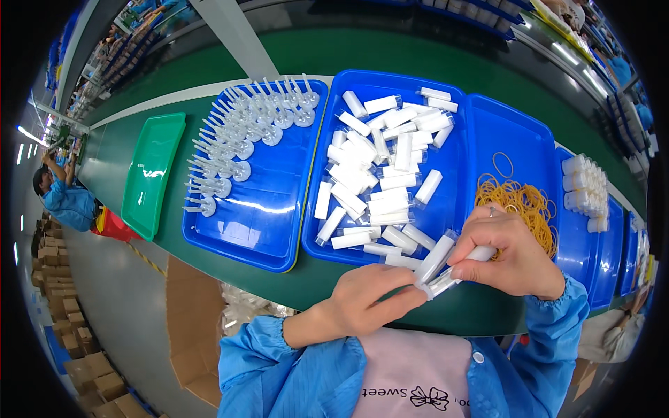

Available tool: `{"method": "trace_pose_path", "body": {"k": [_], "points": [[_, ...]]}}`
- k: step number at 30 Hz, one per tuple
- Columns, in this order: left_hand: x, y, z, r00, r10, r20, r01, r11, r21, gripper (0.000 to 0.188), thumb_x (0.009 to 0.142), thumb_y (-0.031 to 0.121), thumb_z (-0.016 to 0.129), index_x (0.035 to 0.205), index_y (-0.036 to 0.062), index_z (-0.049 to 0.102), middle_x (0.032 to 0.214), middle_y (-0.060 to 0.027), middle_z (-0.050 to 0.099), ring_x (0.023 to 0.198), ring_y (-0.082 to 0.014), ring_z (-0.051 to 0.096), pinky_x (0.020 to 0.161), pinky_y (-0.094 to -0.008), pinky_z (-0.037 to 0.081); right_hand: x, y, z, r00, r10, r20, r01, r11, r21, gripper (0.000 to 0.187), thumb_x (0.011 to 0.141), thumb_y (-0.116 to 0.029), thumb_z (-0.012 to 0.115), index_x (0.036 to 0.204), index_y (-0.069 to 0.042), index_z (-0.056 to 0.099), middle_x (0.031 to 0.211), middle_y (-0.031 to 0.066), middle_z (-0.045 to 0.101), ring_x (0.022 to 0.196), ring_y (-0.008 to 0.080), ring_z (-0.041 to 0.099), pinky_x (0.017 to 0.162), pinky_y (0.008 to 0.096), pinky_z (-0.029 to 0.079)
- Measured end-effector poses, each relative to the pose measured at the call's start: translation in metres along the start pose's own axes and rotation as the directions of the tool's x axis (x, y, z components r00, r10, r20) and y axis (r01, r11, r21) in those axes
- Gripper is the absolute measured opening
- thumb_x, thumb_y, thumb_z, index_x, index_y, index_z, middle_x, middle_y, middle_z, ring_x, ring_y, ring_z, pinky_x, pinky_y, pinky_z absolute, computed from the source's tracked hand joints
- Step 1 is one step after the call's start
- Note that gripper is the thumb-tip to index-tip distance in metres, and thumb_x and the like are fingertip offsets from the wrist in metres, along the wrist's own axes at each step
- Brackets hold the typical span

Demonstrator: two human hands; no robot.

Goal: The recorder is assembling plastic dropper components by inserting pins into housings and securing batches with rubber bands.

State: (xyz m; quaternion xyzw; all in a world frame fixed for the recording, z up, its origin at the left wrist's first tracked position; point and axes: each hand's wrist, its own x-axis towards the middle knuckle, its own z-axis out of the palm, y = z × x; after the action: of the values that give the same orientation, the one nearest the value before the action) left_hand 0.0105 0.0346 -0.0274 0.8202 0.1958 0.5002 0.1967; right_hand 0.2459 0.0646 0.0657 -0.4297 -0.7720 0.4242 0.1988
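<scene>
Holding tubes [436, 258] at 5 o'clock of tray [448, 161]: w/ R fingers [488, 231] pinched on one, L fingers [398, 305] closed on lower ends. Could drop to desk [481, 313] via loose L grip, or dent via hard R pinch.

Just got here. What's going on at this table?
Someone in a blue jacket is working bare-handed with white-and-clear tubes. The left hand pinches their lower ends; the right hand grips farther up, at the near edge of the trays. More tubes lie jumbled in the middle tray. The tray to its left has clear stemmed pieces in rows; the one to its right has yellow rubber bands.
</scene>
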Motion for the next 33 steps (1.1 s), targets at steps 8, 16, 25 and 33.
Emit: {"method": "trace_pose_path", "body": {"k": [8,16,25,33], "points": [[0.002,0.000,0.003,0.999,0.040,-0.034,-0.040,0.999,0.019,0.025,0.064,0.007,0.074,0.088,0.0029,0.071,0.088,-0.0111,0.061,0.066,-0.0233,0.063,0.052,-0.0295,0.050,-0.002,0.016,0.004,0.998,0.058,0.016,-0.060,0.975,0.215,0.008,0.077,-0.016,0.075,0.081,-0.010,0.070,0.076,0.0012,0.066,0.075,0.0190,0.058,0.074,0.0336,0.041],[0.005,0.002,0.006,0.998,-0.043,0.051,0.038,0.994,0.098,0.032,0.063,0.013,0.087,0.089,0.0098,0.068,0.090,-0.0059,0.060,0.072,-0.0204,0.062,0.060,-0.0305,0.052,-0.014,0.032,0.009,0.995,-0.077,-0.061,0.079,0.996,0.034,0.008,0.079,-0.016,0.074,0.083,-0.011,0.070,0.080,0.0013,0.066,0.081,0.0181,0.057,0.075,0.0329,0.041],[0.029,-0.005,-0.004,0.539,-0.582,0.609,0.808,0.152,-0.570,0.075,0.092,0.045,0.060,0.145,0.0011,0.031,0.124,-0.0195,0.056,0.095,-0.0240,0.064,0.080,-0.0346,0.053,-0.022,0.019,0.010,0.996,-0.031,-0.082,0.044,0.987,0.153,0.012,0.077,-0.017,0.076,0.086,-0.010,0.072,0.082,0.0026,0.063,0.084,0.0198,0.055,0.074,0.0338,0.042],[0.038,-0.008,0.015,0.373,-0.415,0.830,0.718,-0.437,-0.541,0.054,0.103,0.032,0.042,0.146,0.0035,0.029,0.130,-0.0110,0.051,0.115,-0.0207,0.057,0.098,-0.0361,0.048,-0.022,-0.013,0.028,0.931,-0.211,-0.297,0.095,0.928,-0.360,0.056,0.075,-0.022,0.075,0.125,-0.007,0.056,0.127,0.0161,0.051,0.109,0.0355,0.053,0.091,0.0458,0.043]]}}
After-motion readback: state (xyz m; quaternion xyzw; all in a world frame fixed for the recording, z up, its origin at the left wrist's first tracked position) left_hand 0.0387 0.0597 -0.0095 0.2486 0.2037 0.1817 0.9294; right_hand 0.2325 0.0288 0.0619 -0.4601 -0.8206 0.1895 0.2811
